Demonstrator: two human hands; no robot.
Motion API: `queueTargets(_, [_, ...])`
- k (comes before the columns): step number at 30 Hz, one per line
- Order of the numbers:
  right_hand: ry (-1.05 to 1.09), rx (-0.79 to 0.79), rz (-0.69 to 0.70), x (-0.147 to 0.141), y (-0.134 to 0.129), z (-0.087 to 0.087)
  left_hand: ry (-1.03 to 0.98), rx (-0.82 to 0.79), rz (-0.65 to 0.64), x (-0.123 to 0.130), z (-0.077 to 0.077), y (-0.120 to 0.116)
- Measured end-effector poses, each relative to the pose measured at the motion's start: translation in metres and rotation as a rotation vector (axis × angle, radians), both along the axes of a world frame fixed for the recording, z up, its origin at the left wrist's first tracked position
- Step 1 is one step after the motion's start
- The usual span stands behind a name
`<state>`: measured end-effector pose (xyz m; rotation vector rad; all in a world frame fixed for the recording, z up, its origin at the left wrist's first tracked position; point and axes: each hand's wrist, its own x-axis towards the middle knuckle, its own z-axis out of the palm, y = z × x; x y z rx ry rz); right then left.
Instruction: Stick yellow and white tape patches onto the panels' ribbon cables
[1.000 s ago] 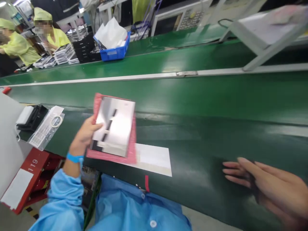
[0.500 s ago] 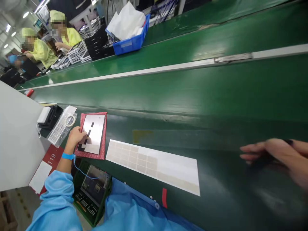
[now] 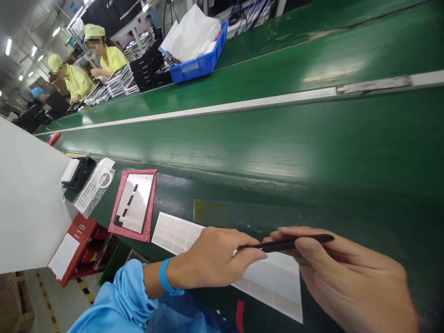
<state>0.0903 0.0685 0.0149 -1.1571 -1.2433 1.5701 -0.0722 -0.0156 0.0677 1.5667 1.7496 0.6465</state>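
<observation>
the right hand (image 3: 357,277) is closed on a slim black tool (image 3: 287,244), thumb pressed on top and fingers beneath, the blunt end poking past the thumb. the left hand (image 3: 208,259) meets it from the left, thumb and forefinger pinched together around its narrow end – whether they grip anything besides the tool there, i cannot tell. the tool lies slantwise between the two hands, above the right part of a pale label sheet (image 3: 274,280) on the tabletop (image 3: 347,212).

the tool looks light and stiff, its smooth body perhaps a little slippery; the thicker middle seems the sure place to hold, and the narrow end likely wants gentler treatment. the label sheet looks thin and limp, probably easy to crease, so best taken by an edge.

just left of the sheet, a glossy flat panel (image 3: 137,199) lies on pink bubble wrap (image 3: 147,224). it appears thin, rigid and fragile, better held by its sides than across the face. farther left is a clear bag (image 3: 90,192) with a pale ring (image 3: 105,175) on it, then a black holder (image 3: 85,169) with a white block. on the far side stands a blue bin (image 3: 194,69) heaped with white material – and, at far left, co-workers in yellow (image 3: 116,56).
</observation>
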Motion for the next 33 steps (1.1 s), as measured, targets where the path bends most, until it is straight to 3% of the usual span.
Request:
queueTargets(2, [0.051,-0.082,-0.002,0.002,0.001,0.002,0.002,0.023,0.016,0.005,-0.001,0.004])
queueTargets(5, [-0.057,-0.076,0.083,0.006,0.006,0.001,0.085,0.102,-0.034,0.003,-0.005,0.007])
queueTargets(8, [-0.205,-0.019,0.119,0.010,0.012,-0.001,0.337,0.162,-0.116,-0.008,-0.011,0.006])
queueTargets(11, [-0.267,0.015,-0.031,0.014,0.019,-0.003,0.569,0.165,-0.113,-0.027,-0.021,0.000])
queueTargets(15, [-0.219,0.025,-0.171,0.009,0.027,-0.002,0.693,0.138,-0.174,-0.047,-0.043,-0.005])
queueTargets(19, [-0.289,0.040,-0.047,0.000,0.036,-0.009,0.772,0.122,-0.226,-0.045,-0.060,0.000])
queueTargets(22, [-0.304,0.057,0.011,-0.003,0.046,-0.021,0.802,0.128,-0.218,-0.045,-0.060,0.000])
queueTargets(27, [-0.150,0.121,-0.020,-0.005,0.056,-0.034,0.766,0.193,-0.264,-0.048,-0.055,-0.039])
queueTargets(30, [-0.122,0.154,-0.017,-0.009,0.061,-0.036,0.727,0.238,-0.322,-0.040,-0.062,-0.064])
queueTargets(33, [-0.077,0.171,-0.025,-0.011,0.066,-0.039,0.796,0.245,-0.328,-0.017,-0.073,-0.072])
